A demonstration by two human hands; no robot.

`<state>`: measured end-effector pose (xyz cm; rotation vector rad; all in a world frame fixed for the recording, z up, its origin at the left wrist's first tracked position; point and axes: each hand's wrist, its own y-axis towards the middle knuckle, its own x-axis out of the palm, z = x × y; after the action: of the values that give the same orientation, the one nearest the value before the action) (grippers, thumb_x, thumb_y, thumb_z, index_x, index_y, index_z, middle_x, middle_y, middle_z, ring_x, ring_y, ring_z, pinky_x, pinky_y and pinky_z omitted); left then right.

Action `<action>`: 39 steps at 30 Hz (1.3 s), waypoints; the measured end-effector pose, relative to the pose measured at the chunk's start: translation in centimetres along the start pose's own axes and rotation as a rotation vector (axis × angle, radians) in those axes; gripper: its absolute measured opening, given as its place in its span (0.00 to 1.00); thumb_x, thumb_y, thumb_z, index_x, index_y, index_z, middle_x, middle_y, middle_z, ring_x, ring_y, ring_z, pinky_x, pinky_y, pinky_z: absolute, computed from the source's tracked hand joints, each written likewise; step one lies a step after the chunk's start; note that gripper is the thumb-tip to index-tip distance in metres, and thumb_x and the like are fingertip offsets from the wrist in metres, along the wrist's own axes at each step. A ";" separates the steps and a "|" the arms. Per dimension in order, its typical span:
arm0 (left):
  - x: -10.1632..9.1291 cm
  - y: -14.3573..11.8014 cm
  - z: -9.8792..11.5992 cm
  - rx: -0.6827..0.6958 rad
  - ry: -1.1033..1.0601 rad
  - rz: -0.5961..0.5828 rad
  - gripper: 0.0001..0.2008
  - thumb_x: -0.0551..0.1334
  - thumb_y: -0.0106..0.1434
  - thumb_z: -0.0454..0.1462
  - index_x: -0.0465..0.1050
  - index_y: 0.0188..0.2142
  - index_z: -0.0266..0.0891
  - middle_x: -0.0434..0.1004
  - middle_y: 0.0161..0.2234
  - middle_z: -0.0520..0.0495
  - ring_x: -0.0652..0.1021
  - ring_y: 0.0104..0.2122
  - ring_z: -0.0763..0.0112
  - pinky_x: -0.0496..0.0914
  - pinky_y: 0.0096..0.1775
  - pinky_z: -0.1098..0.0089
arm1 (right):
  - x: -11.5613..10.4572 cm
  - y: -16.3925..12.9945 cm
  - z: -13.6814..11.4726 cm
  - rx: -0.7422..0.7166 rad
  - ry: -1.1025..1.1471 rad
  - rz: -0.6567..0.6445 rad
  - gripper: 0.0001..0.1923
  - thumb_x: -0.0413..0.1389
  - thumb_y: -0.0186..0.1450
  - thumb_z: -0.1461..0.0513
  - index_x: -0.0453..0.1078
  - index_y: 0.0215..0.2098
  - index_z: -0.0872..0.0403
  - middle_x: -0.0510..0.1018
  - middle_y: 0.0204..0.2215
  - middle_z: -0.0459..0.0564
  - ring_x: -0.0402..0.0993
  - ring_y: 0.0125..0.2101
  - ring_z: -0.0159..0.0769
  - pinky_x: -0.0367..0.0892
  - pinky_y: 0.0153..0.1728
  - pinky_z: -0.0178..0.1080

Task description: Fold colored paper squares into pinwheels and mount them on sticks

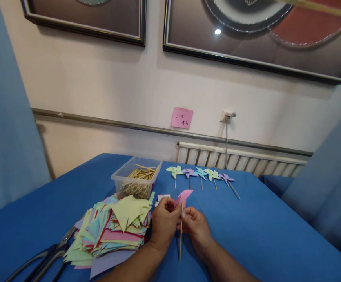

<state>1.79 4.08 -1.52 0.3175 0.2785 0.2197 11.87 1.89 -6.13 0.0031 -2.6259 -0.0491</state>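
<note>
Five finished pinwheels (201, 173), in a row by the far edge of the desk (264, 231), toward its far right corner: from left to right green, purple, blue, green, purple. Sticks of the first four point roughly at the near side; that of the last slants out to the right.

One pink paper (185, 196), partly folded, above the middle of the desk, nearer the viewer than the row. Left hand (165, 219): fingers clamped on the paper from its left side. Right hand (197, 229): thumb and fingers together on one stick (180, 243), just below the paper. Stick roughly upright in view, its top against the paper, its lower end toward the near side. Exact hold of the hidden fingertips: cannot tell.

One clear box (120, 183), left of the row, near the far edge, holding many loose sticks (144, 172).

One pile of cut papers (100, 225), mixed colours, between the box and the near side, left of the left hand; a pale yellow sheet (132, 209) on top.

One pair of scissors (60, 246), dark handles, at the pile's left side, tips hidden.

One small white item (164, 197), behind the left hand, partly covered.
</note>
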 end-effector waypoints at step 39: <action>0.2 0.1 -0.4 -0.034 -0.036 -0.003 0.06 0.62 0.47 0.39 0.66 0.21 0.39 0.68 0.18 0.55 0.69 0.19 0.73 0.62 0.24 0.73 | -0.2 0.2 0.2 0.007 -0.029 0.009 0.19 0.65 0.50 0.52 0.64 0.26 0.56 0.76 0.18 0.46 0.71 0.17 0.30 0.61 0.21 0.31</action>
<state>1.82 4.30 -1.86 0.2870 0.2398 0.2150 11.91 2.13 -6.41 -0.0072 -2.6547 -0.0371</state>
